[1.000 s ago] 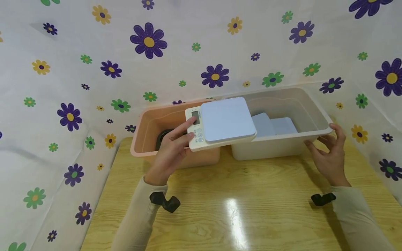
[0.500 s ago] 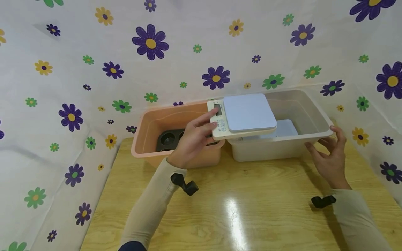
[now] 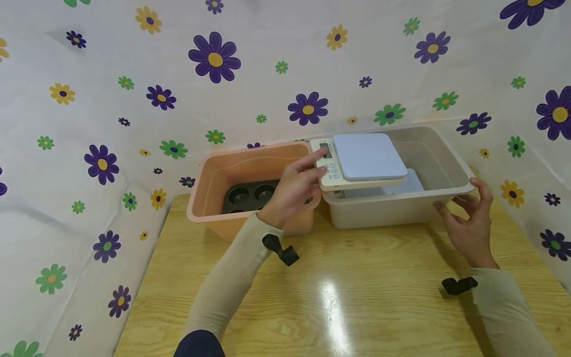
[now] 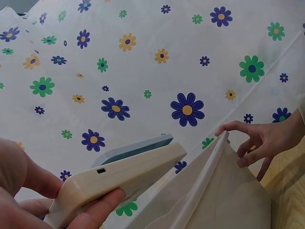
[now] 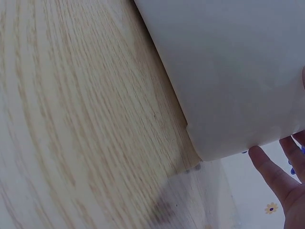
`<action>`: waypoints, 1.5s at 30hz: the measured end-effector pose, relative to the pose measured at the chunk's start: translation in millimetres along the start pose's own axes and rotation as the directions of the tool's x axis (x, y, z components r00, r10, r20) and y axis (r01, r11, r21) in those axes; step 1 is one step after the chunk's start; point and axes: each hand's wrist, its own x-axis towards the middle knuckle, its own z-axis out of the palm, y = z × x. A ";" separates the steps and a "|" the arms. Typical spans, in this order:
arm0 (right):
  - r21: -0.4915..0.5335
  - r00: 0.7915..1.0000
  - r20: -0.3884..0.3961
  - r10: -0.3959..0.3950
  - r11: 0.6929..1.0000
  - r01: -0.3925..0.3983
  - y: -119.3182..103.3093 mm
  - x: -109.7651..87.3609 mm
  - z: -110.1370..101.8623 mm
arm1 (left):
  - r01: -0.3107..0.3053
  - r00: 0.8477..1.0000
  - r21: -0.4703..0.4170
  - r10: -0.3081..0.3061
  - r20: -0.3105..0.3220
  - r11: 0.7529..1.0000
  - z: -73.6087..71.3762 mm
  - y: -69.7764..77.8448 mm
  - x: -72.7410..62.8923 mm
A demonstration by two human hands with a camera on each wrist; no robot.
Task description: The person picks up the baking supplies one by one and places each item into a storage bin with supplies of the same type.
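My left hand (image 3: 294, 191) grips a white kitchen scale (image 3: 369, 157) by its display end, thumb and forefinger over the buttons. The left wrist view shows the scale (image 4: 119, 174) from its side edge, fingers above and below it. The scale hangs over the left part of a white bin (image 3: 379, 212), above its rim. At that bin's front right corner, my right hand (image 3: 470, 225) holds the rim, with the thumb against the wall below. Inside the bin lie pale flat pieces (image 3: 408, 182), partly hidden by the scale. The right wrist view catches the bin wall (image 5: 238, 71) and a few fingers.
Left of the white bin stands an orange bin (image 3: 214, 198) with a dark muffin tin (image 3: 254, 192) inside. Both bins stand on a wooden table (image 3: 379, 287) against a flower-patterned sheet (image 3: 258, 59).
My left hand has carried the scale to the right, from over the orange bin to over the white bin, uncovering the muffin tin. My right hand has stayed at the corner.
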 end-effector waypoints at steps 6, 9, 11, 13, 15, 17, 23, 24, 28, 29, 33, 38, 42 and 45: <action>-0.004 1.000 -0.007 0.004 1.000 -0.004 1.0 -1.7 -1.0 | 0.004 1.000 0.047 -0.003 -0.022 0.999 12.0 -1.2 13.4; 0.007 1.000 -0.011 0.008 1.000 -0.008 2.0 -1.8 -0.5 | 0.007 1.000 0.026 -0.006 -0.024 1.000 16.0 -3.1 16.9; 0.011 1.000 -0.007 0.005 1.000 -0.005 2.5 -1.4 -0.1 | 0.013 1.000 0.012 -0.013 -0.026 1.000 18.0 -4.5 18.4; 0.013 1.000 -0.005 0.001 1.000 -0.001 2.8 -0.7 0.1 | 0.025 0.999 0.019 -0.024 -0.035 1.000 20.0 -5.5 19.8; 0.008 1.000 -0.006 -0.004 1.000 0.005 2.9 -0.1 0.0 | 0.032 0.999 0.052 -0.029 -0.044 0.998 22.5 -6.2 22.0; 0.006 1.000 -0.011 -0.011 1.000 0.011 2.1 1.1 0.2 | 0.031 0.998 0.095 -0.025 -0.061 0.995 25.3 -6.0 25.1; -0.005 1.000 -0.019 0.016 1.000 -0.016 0.6 0.4 1.0 | 0.033 0.996 0.118 -0.022 -0.091 0.992 32.0 -10.4 39.7; -0.006 0.999 -0.020 0.026 1.000 -0.026 0.3 0.0 1.0 | 0.037 0.996 0.107 -0.027 -0.090 0.994 32.6 -12.0 41.9; 0.001 0.998 -0.019 0.052 0.999 -0.052 -1.8 -1.4 1.1 | 0.059 0.995 0.107 -0.050 -0.084 0.993 35.4 -16.0 47.9; 0.004 0.998 -0.019 0.056 0.998 -0.055 -2.5 -1.3 1.1 | 0.063 0.995 0.115 -0.053 -0.084 0.991 36.0 -16.4 48.7; 0.005 0.998 -0.025 0.056 0.998 -0.056 -3.2 0.5 0.8 | 0.050 0.996 0.187 -0.036 -0.082 0.981 40.0 -17.2 53.2; 0.001 0.998 -0.029 0.052 0.999 -0.052 -2.8 0.8 1.1 | 0.020 0.997 0.242 0.000 -0.080 0.970 42.6 -20.3 58.0; 0.006 0.999 -0.018 0.050 0.999 -0.050 -2.3 -0.6 1.2 | 0.026 0.997 0.253 -0.008 -0.073 0.967 42.3 -24.8 60.0; 0.007 0.999 -0.019 0.050 0.999 -0.050 -2.4 -0.8 0.7 | 0.027 0.999 0.268 -0.013 -0.052 0.963 43.4 -27.1 60.6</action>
